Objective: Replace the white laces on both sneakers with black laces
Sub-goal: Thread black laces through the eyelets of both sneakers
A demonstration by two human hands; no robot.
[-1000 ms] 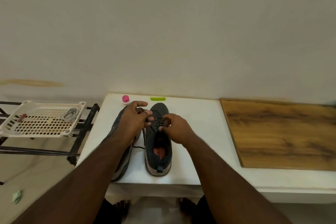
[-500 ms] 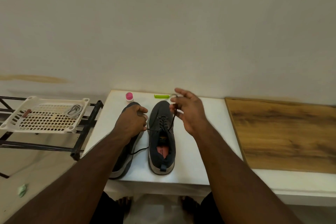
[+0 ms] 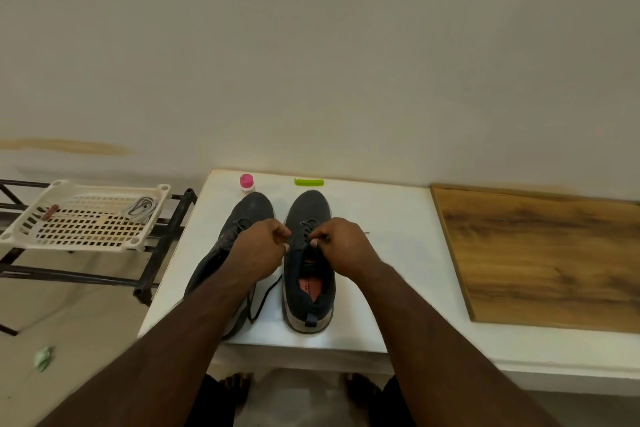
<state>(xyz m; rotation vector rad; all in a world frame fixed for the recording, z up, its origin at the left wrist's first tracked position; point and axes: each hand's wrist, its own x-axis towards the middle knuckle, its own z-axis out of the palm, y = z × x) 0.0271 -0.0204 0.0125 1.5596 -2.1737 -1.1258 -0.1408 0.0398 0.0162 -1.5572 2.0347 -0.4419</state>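
Two dark grey sneakers stand side by side on a white surface (image 3: 398, 253), toes toward its far edge by the wall. The right sneaker (image 3: 310, 267) sits upright, its red insole showing; the left sneaker (image 3: 239, 236) leans outward toward the surface's left edge. Both carry a black lace (image 3: 265, 298), and one loose end trails on the surface between the shoes. The left hand (image 3: 258, 250) and right hand (image 3: 341, 246) meet over the right sneaker's eyelets, each with fingers curled and pinching the lace. Half a second earlier the right hand was raised near the toe, drawing the lace up; it has now come back down to the eyelets. Near the far edge stand a small pink-capped bottle (image 3: 247, 183) and a green clip (image 3: 309, 182). Left of the surface, a white perforated basket (image 3: 69, 232) on a black rack (image 3: 162, 246) holds coiled white laces (image 3: 140, 210) and a small brown item. A wooden board (image 3: 540, 260) lies to the right.
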